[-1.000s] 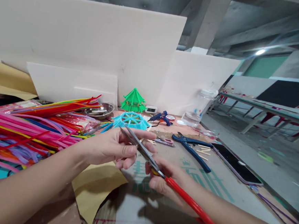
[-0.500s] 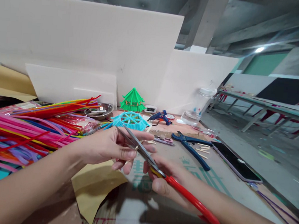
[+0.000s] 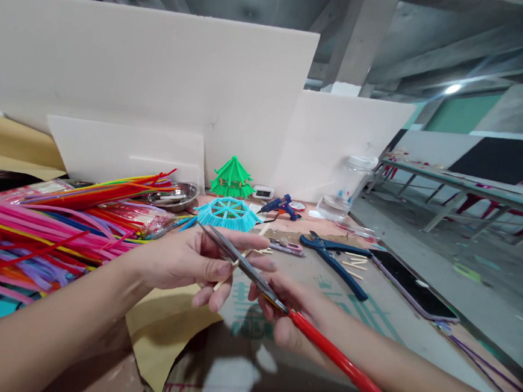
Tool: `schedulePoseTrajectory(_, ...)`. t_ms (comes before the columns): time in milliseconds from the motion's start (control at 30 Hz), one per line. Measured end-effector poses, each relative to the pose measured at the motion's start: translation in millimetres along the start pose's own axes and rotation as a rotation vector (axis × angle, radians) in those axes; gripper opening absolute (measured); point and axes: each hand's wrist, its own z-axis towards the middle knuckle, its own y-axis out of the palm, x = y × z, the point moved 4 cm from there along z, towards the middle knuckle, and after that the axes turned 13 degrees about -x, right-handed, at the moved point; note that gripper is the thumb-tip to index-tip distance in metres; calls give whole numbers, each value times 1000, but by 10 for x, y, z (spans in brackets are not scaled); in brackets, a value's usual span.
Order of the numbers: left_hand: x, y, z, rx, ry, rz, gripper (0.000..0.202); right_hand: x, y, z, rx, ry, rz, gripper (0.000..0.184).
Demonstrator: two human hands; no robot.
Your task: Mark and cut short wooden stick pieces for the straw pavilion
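My left hand pinches a thin pale wooden stick between thumb and fingers, the stick slanting up to the right. In my right hand are scissors with red handles, pointing up and left. Their blades lie across the stick, nearly closed, close to my left fingertips. Behind my hands stands a light blue roof-shaped frame with spokes. A green tiered roof model rises just behind that. My right fingers partly hide the scissors' pivot and handle loops.
Colourful pipe cleaners pile up at left beside a metal bowl. Brown paper lies below my left wrist. To the right are blue-handled cutters, short sticks, a phone, a glue gun and a clear jar.
The scissor blades have drawn closer together across the stick. More of the stick shows above and below the blades, and both hands have shifted only slightly.
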Motion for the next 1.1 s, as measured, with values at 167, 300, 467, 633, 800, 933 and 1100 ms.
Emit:
schedulePoseTrajectory(167,-6,-22,1,80,-32,27,42,-44,-21,31,-40,-46,45,57)
schedulePoseTrajectory(300,-14,-41,-4,66,-58,38,42,-36,-12,40,-36,-52,26,63)
schedulePoseTrajectory(467,5,-63,-5,55,-61,25,44,21,15,38,-36,18,8,51)
schedulePoseTrajectory(633,-14,-67,-7,66,-38,-6,44,-4,33,63,12,1,28,33)
schedulePoseTrajectory(800,-21,-74,-11,69,-17,-31,42,7,58,69,46,50,72,24)
schedulePoseTrajectory(933,-53,-93,5,73,-50,-56,44,-30,41,54,10,56,34,27)
schedulePoseTrajectory(1100,-152,-86,44,112,-91,-147,54,-50,30,46,-2,-1,37,37)
